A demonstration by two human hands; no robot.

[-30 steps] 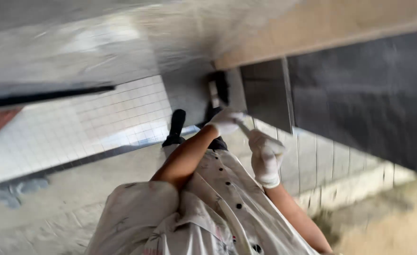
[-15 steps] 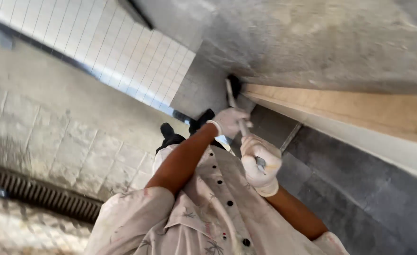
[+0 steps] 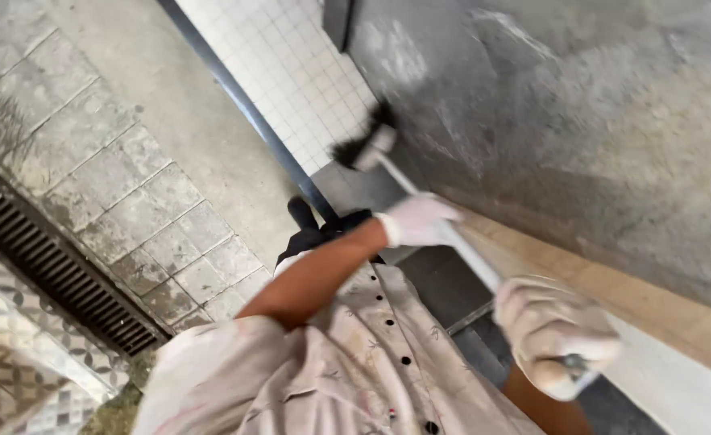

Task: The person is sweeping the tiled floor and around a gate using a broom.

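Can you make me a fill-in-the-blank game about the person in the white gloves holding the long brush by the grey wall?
1. Both hands, the left hand and the right hand, wear white ____.
2. The black bristle head of the long white-handled brush touches the rough grey ____.
3. The ____ hand grips the handle nearer the bristles.
4. The dark metal drain grate lies in the grey stone ____.

Missing words: gloves; wall; left; floor

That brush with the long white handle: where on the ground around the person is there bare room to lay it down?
Free: the grey paving between the drain grate and the dark strip, and the white small-tiled patch beyond it. Crowded: along the grey wall, where both hands, left hand and right hand, grip the brush.
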